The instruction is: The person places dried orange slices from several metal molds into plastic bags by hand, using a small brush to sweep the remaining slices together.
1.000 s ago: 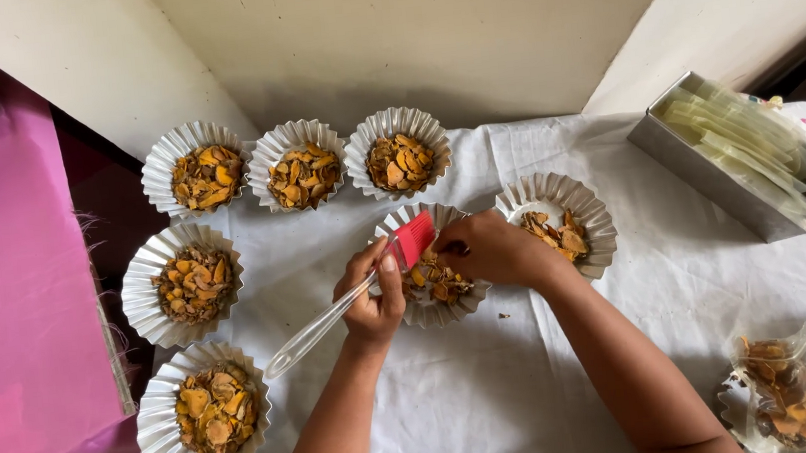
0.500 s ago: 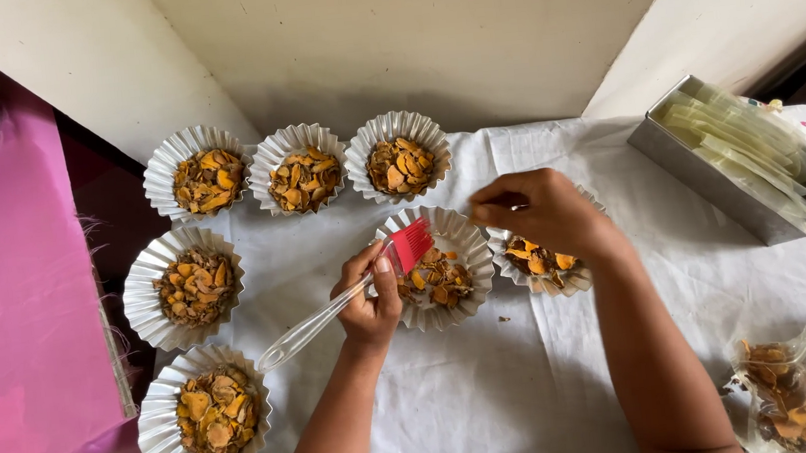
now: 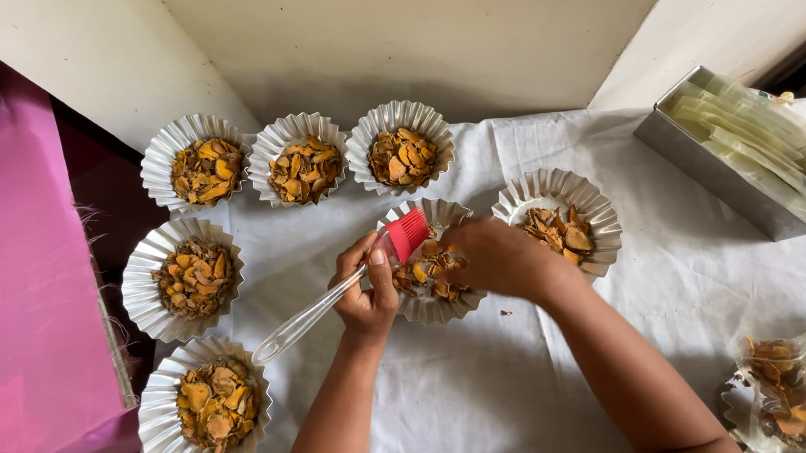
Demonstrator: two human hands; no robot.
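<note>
Gripped in the left hand (image 3: 366, 297) is a silicone brush with a red bristle head and a clear plastic handle (image 3: 331, 295), the fingers curled tight round the handle just below the head (the handle slants down to the left, its tip over the white cloth (image 3: 497, 385)). Beside it, the right hand (image 3: 497, 257) lies over a fluted white paper cup of orange-brown dried slices (image 3: 432, 268) at the middle of the cloth; its fingertips reach down among the slices, but whether they pinch anything I cannot tell. The brush's red head sits at that cup's upper left rim.

Just to the right stands another filled paper cup (image 3: 558, 221). Three more form a row at the back (image 3: 300, 158), and two run down the left edge (image 3: 191, 353). A grey metal tray holding pale clear bags (image 3: 749, 156) stands at the far right, well apart from both hands. Pink fabric (image 3: 9, 324) covers the surface to the left.
</note>
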